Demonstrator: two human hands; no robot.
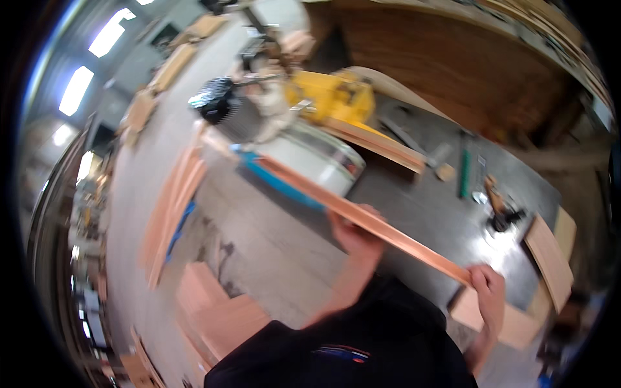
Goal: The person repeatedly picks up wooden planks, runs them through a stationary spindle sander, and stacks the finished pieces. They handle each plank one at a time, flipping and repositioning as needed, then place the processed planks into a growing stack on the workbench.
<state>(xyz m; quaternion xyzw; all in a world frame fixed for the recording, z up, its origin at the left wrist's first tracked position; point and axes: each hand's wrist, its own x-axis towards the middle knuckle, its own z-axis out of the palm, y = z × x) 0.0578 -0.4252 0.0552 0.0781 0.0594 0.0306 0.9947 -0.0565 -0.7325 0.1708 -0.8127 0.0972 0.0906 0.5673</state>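
A long, narrow wooden strip (401,234) runs slantwise in front of me, from the machine at upper left down to the right. My left hand (359,234) is closed round its middle from below, with some fingers hidden behind the wood. At the strip's near right end, my right hand (489,292) grips it in curled fingers. The far end lies by the blue edge (279,184) of a machine with a pale rounded body (317,158). Motion blur softens the picture.
Behind the strip, a grey metal tabletop (427,200) carries a yellow machine part (333,97), a wooden fence (378,150), a green-handled tool (465,173) and a wrench (479,178). Boards (548,258) lie at right. Stacked planks (171,213) and wood pieces (226,320) are at left.
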